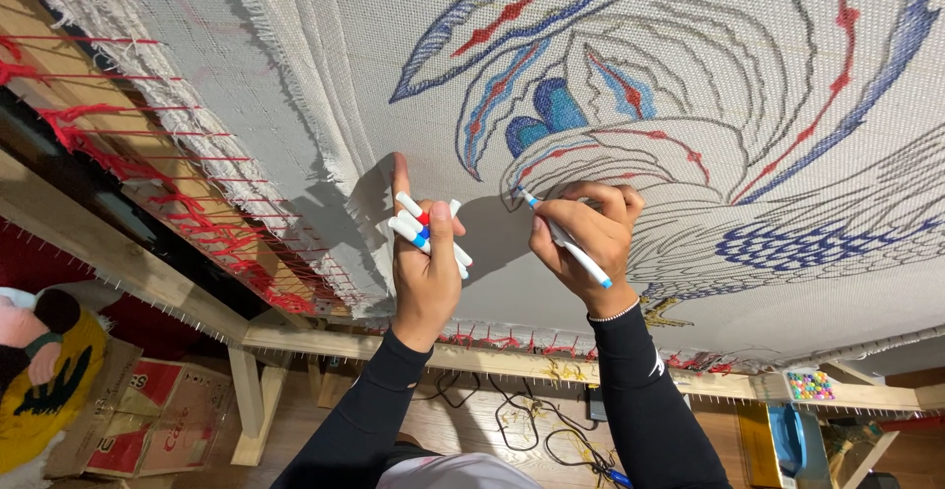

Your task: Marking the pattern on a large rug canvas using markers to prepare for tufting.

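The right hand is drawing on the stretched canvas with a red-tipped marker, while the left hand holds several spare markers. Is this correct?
Not quite. In the head view, the marker in the right hand has a blue tip and blue end cap, not red. The rest holds: its tip touches the stretched canvas, and the left hand grips several spare markers.

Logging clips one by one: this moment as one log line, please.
right hand: blue marker tip on canvas | left hand: holds spare markers
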